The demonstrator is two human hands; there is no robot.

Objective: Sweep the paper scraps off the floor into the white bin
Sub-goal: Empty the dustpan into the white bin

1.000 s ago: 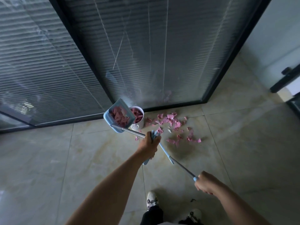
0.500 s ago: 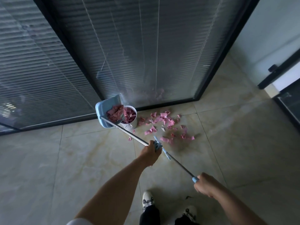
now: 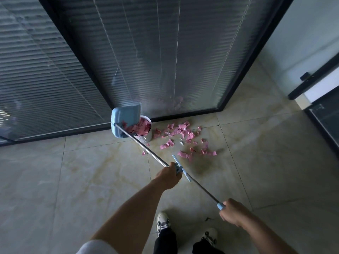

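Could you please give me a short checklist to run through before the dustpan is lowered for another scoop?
1. Dustpan mouth over the white bin: ok, it is tipped up with its open edge above the bin's rim.
2. Dustpan emptied: not ok, pink scraps still lie at its lower edge.
3. Left hand on the handle: ok, its fingers curl round the metal shaft.
4. Right hand on the handle's end: ok, it grips just behind the blue cap.
5. Bin upright: ok, it stands on the floor against the glass door.
6. Floor cleared: not ok, a patch of scraps on the floor lies right of the bin.
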